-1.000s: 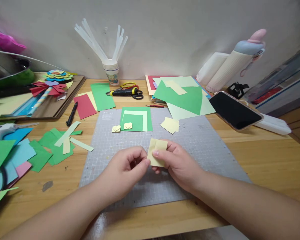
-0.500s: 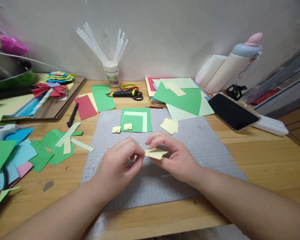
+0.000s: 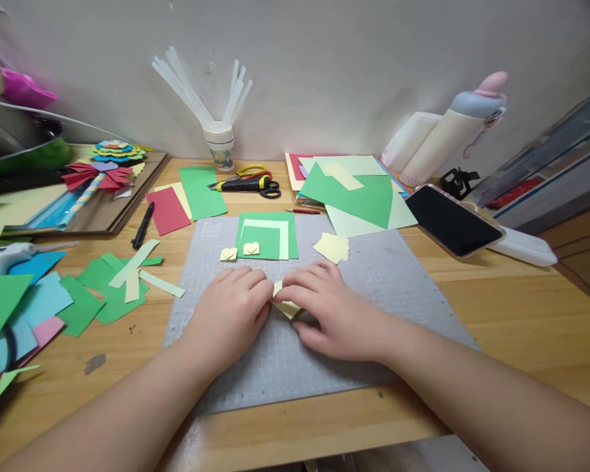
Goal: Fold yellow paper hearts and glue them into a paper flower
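A small piece of pale yellow paper lies low over the grey cutting mat, partly covered by my fingers. My left hand is closed at its left edge, the fingertips mostly hidden. From the right, my right hand reaches over the paper with curved fingers pressing on it; its thumb sits lower, near the mat. Two small folded yellow paper hearts rest beyond my left hand: one heart on a green paper square, the other heart beside it. Several yellow paper squares are stacked beyond my right hand.
Green paper scraps and coloured sheets lie left. At the back are a cup of white sticks, a utility knife, scissors and a paper pile. A phone and a bottle stand right.
The yellow paper has come down from between my raised fingertips towards the mat. My right hand has turned over it, fingers now on top, and my left hand has flattened downwards.
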A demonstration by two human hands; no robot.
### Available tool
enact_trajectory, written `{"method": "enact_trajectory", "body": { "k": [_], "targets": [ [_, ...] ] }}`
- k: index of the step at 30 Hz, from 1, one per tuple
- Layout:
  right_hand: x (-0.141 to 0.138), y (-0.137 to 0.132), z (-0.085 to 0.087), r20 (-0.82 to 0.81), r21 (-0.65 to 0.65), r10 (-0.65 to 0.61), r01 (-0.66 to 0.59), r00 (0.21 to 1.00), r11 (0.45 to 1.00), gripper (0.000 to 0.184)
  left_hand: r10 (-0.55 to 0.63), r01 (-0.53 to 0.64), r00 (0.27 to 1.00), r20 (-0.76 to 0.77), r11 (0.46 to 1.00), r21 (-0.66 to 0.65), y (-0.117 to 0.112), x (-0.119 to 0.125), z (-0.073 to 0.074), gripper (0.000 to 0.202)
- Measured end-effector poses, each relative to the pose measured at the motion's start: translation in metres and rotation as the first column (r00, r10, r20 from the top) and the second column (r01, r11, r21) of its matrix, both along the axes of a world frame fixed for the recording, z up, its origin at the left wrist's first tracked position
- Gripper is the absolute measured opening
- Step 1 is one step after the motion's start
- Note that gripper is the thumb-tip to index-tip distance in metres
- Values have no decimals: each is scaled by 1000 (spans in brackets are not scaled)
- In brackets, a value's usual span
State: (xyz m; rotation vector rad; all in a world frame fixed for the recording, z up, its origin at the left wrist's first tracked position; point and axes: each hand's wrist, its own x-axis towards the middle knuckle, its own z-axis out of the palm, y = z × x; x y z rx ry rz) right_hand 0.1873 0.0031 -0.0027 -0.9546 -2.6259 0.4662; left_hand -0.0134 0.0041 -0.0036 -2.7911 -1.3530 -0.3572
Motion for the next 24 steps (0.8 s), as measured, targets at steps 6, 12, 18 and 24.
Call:
{"method": "enact_trajectory", "body": {
  "k": [6, 12, 18, 24],
  "targets": [
    [-2, -1, -5, 24, 92, -25, 23, 999, 996, 11, 19, -20, 1000, -16, 998, -61, -1, 1, 0, 18],
    [2, 3, -6, 36, 139, -7, 2, 999, 990, 22, -70, 61, 996, -59, 986, -152, -7, 0, 6, 21],
    [3, 4, -3, -6, -49, -18, 18, 1000, 999, 12, -173, 144, 977, -122, 966, -216, -15, -4, 12, 23],
    [1, 4, -4, -30, -242, -206, 193, 978, 951, 9, -223, 175, 956, -193, 956, -237, -17, -6, 12, 24]
  ]
}}
